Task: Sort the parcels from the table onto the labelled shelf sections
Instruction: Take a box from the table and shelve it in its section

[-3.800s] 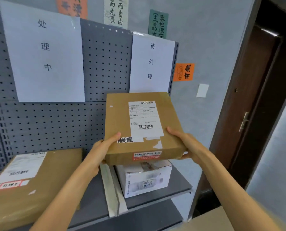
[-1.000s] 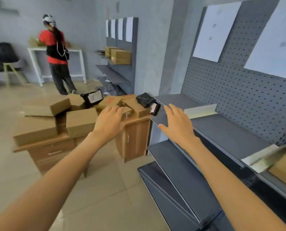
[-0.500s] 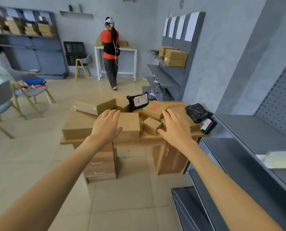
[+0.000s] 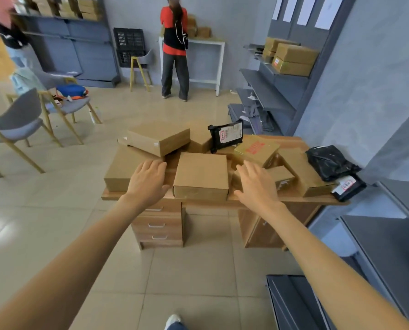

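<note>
both arms are reaching fwd, palms down, fingers relaxed. left hand (image 4: 147,181) and right hand (image 4: 258,184) are showing on either side of a plain square box (image 4: 201,175) at the front edge of the wooden table (image 4: 251,198); contact is unclear. more cardboard parcels and two black bags (image 4: 329,161) are lying around it. a person in red top (image 4: 175,44) is standing at a white table (image 4: 206,44) in the bkgd. grey shelves (image 4: 389,246) are standing at the right.

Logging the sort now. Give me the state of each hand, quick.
Left hand: open, fingers straight, holding nothing, held out towards the desk.
Right hand: open, fingers spread, holding nothing.
</note>
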Tool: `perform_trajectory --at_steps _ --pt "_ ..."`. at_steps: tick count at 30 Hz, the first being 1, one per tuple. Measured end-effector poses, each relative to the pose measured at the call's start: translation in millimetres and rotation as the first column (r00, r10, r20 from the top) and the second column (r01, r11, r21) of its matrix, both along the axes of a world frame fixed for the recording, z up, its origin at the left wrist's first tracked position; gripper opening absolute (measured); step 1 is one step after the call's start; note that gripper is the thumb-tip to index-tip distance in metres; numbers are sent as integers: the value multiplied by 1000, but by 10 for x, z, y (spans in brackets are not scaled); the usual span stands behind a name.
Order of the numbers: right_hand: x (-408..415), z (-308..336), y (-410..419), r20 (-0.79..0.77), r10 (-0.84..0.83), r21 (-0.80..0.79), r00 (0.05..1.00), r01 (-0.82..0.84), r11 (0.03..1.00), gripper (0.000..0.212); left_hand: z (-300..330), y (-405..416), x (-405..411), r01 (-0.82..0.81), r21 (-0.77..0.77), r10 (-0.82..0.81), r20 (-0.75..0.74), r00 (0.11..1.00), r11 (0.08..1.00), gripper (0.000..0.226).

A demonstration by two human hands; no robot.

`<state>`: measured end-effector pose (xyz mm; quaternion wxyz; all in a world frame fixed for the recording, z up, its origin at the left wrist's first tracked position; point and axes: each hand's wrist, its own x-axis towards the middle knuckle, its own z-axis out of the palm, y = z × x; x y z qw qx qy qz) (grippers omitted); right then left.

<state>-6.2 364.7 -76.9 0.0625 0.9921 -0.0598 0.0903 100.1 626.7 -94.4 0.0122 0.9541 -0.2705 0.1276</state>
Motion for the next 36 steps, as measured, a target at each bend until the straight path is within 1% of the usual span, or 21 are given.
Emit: perform_trajectory --at_steps 8,12,18,24,26,29,31,34,36 --pt "912 -562 -39 -174 -56 97 983 73 993 69 -576 37 962 24 -2 -24 -207 978 1000 54" --pt "1194 -788 -112 -195 -111 118 975 135 984 69 -827 -30 1308 40 8 -36 -298 954 999 49" --pt "1383 -1153 -304 -255 -158 136 954 197 971 71 -1189 -180 1615 25 26 -11 -437 899 999 51" --pt "1593 -1479 -559 -364 -189 171 912 265 949 77 -1507 -340 1853 -6 47 30 -519 854 999 67" --pt "1691 -1590 -630 -391 -192 190 900 283 940 79 -1628 -394 1922 -45 43 61 -568 820 998 72" --pt "1832 -1783 -718 -438 -196 240 877 325 915 82 -1829 -467 2031 -137 9 109 -659 744 991 84" --pt "1911 -1943 -762 -464 -195 305 864 363 880 84 -1967 -520 2120 -199 -25 126 -698 705 980 94" --pt "2009 -2197 -816 -487 -180 421 854 411 809 86 -2154 -588 2247 -221 -19 140 -721 679 975 106" --pt "2069 -2353 -846 -493 -178 540 852 459 705 91 -2266 -632 2302 -227 -5 149 -743 653 974 113"
